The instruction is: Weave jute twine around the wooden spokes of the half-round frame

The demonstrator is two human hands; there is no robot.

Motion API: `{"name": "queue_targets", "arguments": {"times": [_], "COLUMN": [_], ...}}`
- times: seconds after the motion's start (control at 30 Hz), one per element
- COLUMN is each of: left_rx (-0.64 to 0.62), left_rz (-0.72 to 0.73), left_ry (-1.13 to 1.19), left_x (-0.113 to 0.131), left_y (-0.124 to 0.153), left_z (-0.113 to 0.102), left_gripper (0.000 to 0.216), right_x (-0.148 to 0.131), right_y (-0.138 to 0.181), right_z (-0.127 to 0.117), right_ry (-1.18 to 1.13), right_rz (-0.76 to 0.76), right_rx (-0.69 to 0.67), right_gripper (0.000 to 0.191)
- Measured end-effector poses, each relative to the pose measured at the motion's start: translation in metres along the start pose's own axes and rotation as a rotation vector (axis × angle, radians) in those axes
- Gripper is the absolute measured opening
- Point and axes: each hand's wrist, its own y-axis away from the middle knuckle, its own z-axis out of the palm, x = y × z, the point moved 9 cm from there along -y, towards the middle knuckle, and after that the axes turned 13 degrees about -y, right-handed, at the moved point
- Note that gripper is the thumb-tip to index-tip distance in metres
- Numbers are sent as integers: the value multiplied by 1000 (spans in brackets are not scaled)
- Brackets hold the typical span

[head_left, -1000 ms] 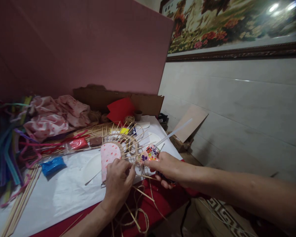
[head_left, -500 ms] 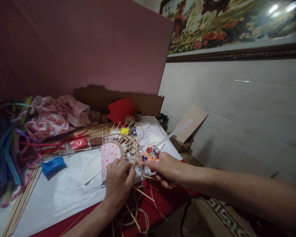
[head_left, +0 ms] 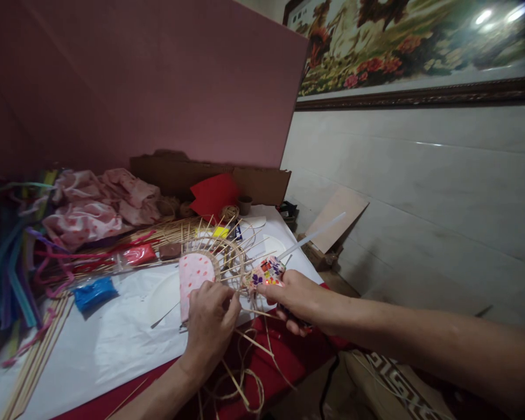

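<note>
My left hand [head_left: 210,324] is closed on the near edge of a round woven rattan piece [head_left: 221,256] with thin spokes sticking out all around. A pink dotted fabric panel [head_left: 193,277] lies against its left side. My right hand [head_left: 295,297] grips a glue gun [head_left: 266,273] with a colourful patterned body and a clear glue stick [head_left: 312,236] poking out behind. Its nozzle points at the rim of the woven piece, close to my left fingers. Loose rattan strands [head_left: 245,373] curl below my hands over the table edge.
White paper [head_left: 126,332] covers a red-clothed table. On it lie a blue packet [head_left: 94,291], a red packet [head_left: 140,254], bamboo sticks [head_left: 35,356], pink cloth [head_left: 96,207], coloured pipe cleaners [head_left: 13,268] and a red card [head_left: 214,195]. A cardboard box [head_left: 262,184] and pink board stand behind.
The glue gun in my right hand has tilted very slightly, its glue stick rising a little. My left hand stays on the woven piece.
</note>
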Motion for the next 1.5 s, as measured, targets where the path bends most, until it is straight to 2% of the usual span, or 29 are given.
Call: {"name": "queue_targets", "arguments": {"times": [0.43,0.7,0.83,0.93,1.0,1.1,1.17,1.23,1.27,1.33,1.4,1.5], "left_rx": [0,-12,-16,-24,-22,-3,16,37,45,57,64,77], "left_rz": [0,-8,-18,-23,-18,-19,-27,-39,-44,-51,-58,-63], "left_ry": [9,8,-1,-2,6,27,51,79,95,123,143,162], "left_x": [1,-1,-1,-1,-1,-1,-2,-4,-5,-7,-9,-10], "left_y": [0,0,1,1,1,0,0,1,1,1,2,2], "left_z": [-2,-1,0,0,0,-4,-8,-12,-13,-15,-16,-18], "left_gripper": [17,16,17,17,18,18,18,19,19,19,19,19], "right_x": [-5,-7,-23,-42,-56,-69,-65,-49,-38,-18,-2,10], "right_y": [6,16,26,37,44,53,50,31,17,-6,-23,-40], "right_z": [3,-3,-21,-43,-68,-118,-147,-161,-160,-151,-127,-103], "right_ry": [-13,-205,-292,-357,-385,-386,-300,-38,134,434,684,923], "right_rz": [-15,-104,-261,-404,-514,-726,-815,-736,-672,-616,-655,-725], "right_rx": [-19,-80,-52,5,112,344,469,527,507,433,276,168], "right_gripper": [38,37,34,34,33,32,33,33,30,26,28,28]}}
